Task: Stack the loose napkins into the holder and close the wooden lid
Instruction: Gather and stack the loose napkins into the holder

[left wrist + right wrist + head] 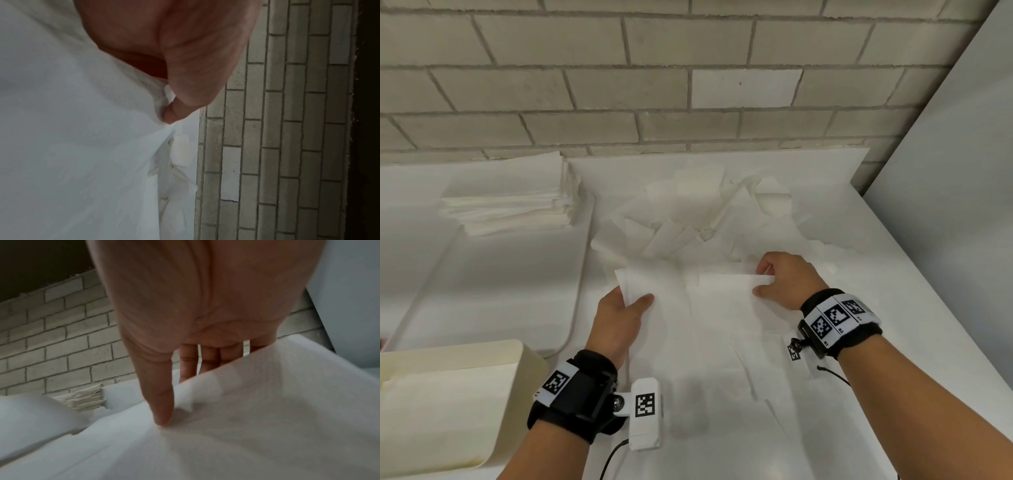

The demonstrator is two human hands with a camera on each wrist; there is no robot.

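Observation:
Both hands hold one white napkin (688, 284) low over the table's middle. My left hand (633, 298) pinches its left edge, thumb on top and fingers hidden beneath. My right hand (760, 279) pinches its right edge between thumb and fingers. The left wrist view shows the left hand (170, 112) with its thumb pressed into the napkin (82, 146). In the right wrist view, the right hand (174, 394) has the thumb in front of the napkin (267, 402) and the fingers behind. A heap of loose napkins (688, 226) lies beyond. The cream holder (524, 356) stands open at the lower left. No wooden lid is in view.
A neat stack of napkins (517, 198) sits at the back left on a white tray (482, 291). A brick wall (688, 85) runs behind the table, and a grey panel (945, 205) closes the right side. More flat napkins (756, 377) lie under my forearms.

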